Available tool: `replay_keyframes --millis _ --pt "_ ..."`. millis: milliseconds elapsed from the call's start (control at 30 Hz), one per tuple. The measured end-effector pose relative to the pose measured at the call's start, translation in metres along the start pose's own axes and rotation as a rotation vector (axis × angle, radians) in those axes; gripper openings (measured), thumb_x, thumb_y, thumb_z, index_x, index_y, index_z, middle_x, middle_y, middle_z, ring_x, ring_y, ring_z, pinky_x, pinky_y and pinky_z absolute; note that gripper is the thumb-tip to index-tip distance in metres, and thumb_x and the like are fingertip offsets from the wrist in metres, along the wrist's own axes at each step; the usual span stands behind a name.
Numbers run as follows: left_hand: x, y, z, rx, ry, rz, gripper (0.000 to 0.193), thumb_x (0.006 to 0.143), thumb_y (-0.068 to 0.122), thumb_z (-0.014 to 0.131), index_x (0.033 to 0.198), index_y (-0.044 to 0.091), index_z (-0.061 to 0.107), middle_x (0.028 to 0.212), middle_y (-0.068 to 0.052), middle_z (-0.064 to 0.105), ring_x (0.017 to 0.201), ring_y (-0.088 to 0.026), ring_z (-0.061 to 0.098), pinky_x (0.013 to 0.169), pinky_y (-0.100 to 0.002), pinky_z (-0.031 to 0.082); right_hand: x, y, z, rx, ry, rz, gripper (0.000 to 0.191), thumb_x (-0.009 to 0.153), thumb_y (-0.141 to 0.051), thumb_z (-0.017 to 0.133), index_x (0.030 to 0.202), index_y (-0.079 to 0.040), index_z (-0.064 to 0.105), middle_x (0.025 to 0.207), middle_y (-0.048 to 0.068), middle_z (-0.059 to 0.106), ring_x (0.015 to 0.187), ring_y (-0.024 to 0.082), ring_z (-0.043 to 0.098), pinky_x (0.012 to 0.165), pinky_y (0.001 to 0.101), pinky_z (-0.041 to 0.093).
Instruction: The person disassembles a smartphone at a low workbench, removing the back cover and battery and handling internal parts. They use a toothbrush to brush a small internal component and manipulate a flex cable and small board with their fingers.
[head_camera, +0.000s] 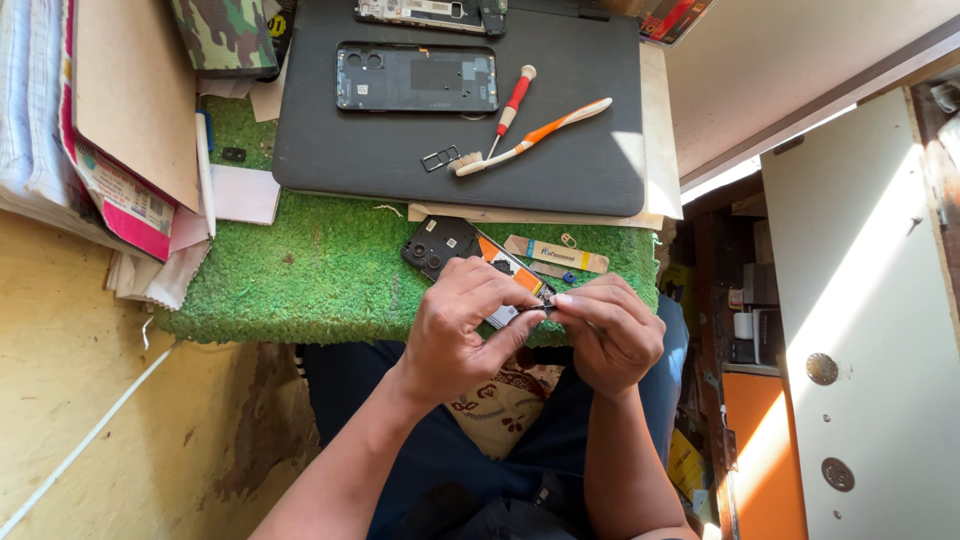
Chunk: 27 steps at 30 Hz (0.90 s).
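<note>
Both my hands meet over the front edge of a green artificial-grass mat (320, 270). My left hand (465, 325) and my right hand (605, 330) pinch a small dark part (540, 306) between their fingertips, right at the corner of an opened phone body (465, 250) that lies tilted on the mat. The phone body shows a black camera end and an orange patch inside. What exactly the small part is stays too small to tell.
A dark work pad (400, 150) lies beyond the mat, bearing a phone back cover (417, 78), a red-handled screwdriver (512, 105), an orange-and-white toothbrush (535, 135) and a SIM tray (440, 158). Papers and cardboard (130, 100) are stacked left. A white cabinet door (860, 330) stands right.
</note>
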<state>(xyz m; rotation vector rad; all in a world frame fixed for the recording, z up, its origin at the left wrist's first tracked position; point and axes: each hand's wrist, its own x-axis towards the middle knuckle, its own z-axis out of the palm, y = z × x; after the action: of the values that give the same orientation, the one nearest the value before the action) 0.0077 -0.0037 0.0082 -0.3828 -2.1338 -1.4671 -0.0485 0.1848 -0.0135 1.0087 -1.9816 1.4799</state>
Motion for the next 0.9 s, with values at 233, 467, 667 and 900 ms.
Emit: replay_keyframes --millis 233,467,667,900 --pt "0.0028 -0.0021 0.0043 0.002 0.034 0.069 0.027 0.089 0.009 0.081 0.114 0.008 0.073 0.104 -0.007 0.074 0.094 -0.025 0.068 0.089 -0.038 0.053 -0.0033 0.0061 -0.0040 0.060 -0.010 0.069 0.017 0.086 0.003 0.081 0.101 0.002 0.073 0.086 0.010 0.072 0.078 0.018 0.068 0.074 0.0280 0.053" --pt "0.0027 -0.0044 0.0073 0.082 0.047 0.099 0.023 0.088 0.011 0.081 0.111 0.008 0.074 0.099 -0.006 0.073 0.093 -0.025 0.067 0.087 -0.038 0.052 -0.0002 0.0050 -0.0041 0.092 -0.029 0.086 0.019 0.086 0.001 0.080 0.103 0.003 0.073 0.092 0.012 0.073 0.084 0.018 0.070 0.077 0.0283 0.053" --pt "0.0035 -0.0038 0.0064 0.135 0.055 0.110 0.015 0.090 0.015 0.082 0.103 0.010 0.075 0.095 -0.002 0.074 0.091 -0.022 0.068 0.086 -0.037 0.050 -0.0004 0.0051 -0.0035 0.057 -0.030 0.057 0.019 0.086 -0.002 0.082 0.103 -0.001 0.074 0.094 0.011 0.073 0.085 0.018 0.069 0.078 0.0282 0.053" --pt "0.0043 -0.0005 0.0040 0.116 0.083 0.155 0.021 0.086 0.010 0.082 0.106 0.009 0.075 0.096 -0.004 0.073 0.091 -0.024 0.067 0.086 -0.038 0.050 -0.0038 0.0074 -0.0012 0.029 0.024 0.062 0.017 0.086 -0.002 0.082 0.101 -0.002 0.074 0.090 0.009 0.073 0.083 0.018 0.069 0.076 0.0279 0.053"
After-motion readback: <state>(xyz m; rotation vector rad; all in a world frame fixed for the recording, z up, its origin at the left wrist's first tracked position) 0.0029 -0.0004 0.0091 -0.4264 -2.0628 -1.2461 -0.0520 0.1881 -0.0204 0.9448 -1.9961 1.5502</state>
